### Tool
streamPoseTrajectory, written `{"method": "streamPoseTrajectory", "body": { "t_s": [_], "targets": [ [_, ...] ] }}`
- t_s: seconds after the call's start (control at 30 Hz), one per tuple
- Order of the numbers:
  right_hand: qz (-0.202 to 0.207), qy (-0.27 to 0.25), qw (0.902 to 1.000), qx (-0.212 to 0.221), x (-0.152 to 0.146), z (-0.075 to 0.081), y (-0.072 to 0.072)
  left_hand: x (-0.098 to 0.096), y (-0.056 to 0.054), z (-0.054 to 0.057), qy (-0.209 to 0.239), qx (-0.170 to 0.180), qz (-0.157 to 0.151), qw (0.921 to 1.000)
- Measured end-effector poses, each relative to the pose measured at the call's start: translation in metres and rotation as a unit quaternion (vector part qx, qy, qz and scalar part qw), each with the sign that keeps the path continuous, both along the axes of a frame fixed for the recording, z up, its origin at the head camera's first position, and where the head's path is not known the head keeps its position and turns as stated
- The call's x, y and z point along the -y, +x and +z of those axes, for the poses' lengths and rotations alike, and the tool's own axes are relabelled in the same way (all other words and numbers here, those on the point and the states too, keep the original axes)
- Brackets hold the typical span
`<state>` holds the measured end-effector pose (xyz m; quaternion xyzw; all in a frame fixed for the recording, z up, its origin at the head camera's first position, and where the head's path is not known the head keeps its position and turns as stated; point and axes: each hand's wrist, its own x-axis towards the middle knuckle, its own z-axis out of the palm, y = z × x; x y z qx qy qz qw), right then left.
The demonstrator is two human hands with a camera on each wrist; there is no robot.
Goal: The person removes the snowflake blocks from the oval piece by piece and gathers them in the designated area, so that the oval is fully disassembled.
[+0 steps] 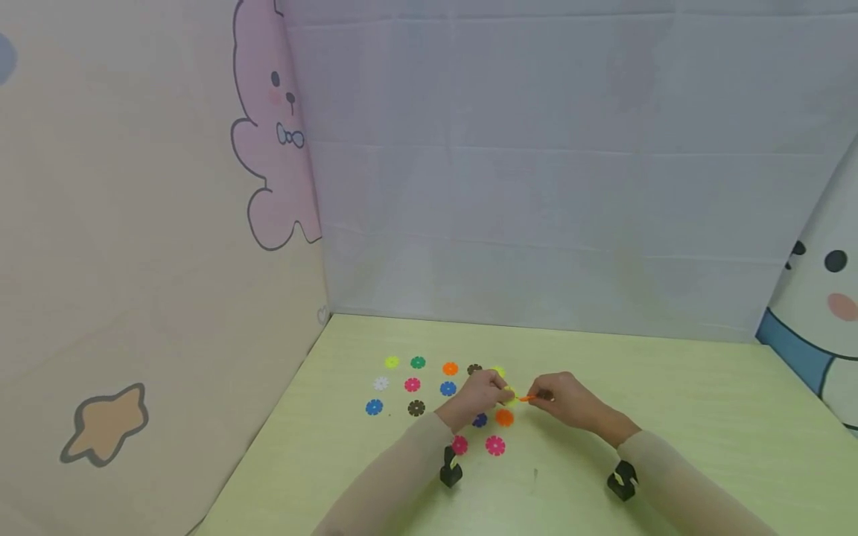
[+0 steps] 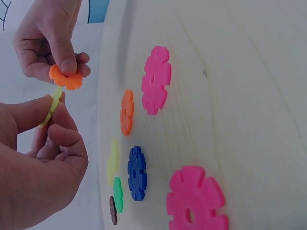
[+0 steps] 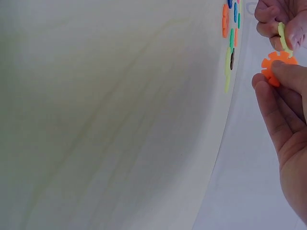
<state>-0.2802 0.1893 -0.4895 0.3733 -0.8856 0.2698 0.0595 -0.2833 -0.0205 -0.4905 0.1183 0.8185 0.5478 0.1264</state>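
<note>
My left hand (image 1: 477, 397) pinches a yellow notched disc (image 2: 53, 106) between thumb and fingers, above the table. Opposite it, my right hand (image 1: 570, 400) pinches an orange notched disc (image 3: 279, 67) the same way. The two discs meet edge to edge, turned across each other; whether their slots are engaged I cannot tell. Below the hands, a pink disc (image 2: 156, 80), an orange disc (image 2: 127, 112) and a dark blue disc (image 2: 137, 173) lie flat on the table. Part of the disc group is hidden behind my left hand in the head view.
Several more flower-shaped discs lie in loose rows left of the hands, among them a white one (image 1: 380, 383), a brown one (image 1: 416, 408) and a green one (image 1: 418, 362). The pale yellow table (image 1: 704, 417) ends at a hanging white cloth (image 1: 536, 186). A printed cloth (image 1: 134, 260) hangs at left.
</note>
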Motion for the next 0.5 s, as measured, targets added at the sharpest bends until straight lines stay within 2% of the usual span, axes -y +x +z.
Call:
{"method": "streamPoseTrajectory", "body": {
  "t_s": [0.3,0.5],
  "targets": [
    [-0.017,0.006,0.9998,0.014,-0.005,0.001,0.001,0.005,-0.002,-0.001,-0.010,0.009,-0.025,0.9996],
    [-0.032,0.000,0.9991,0.028,-0.012,-0.001,-0.002,0.007,0.002,0.001,-0.074,-0.019,-0.069,0.9947]
  ]
}}
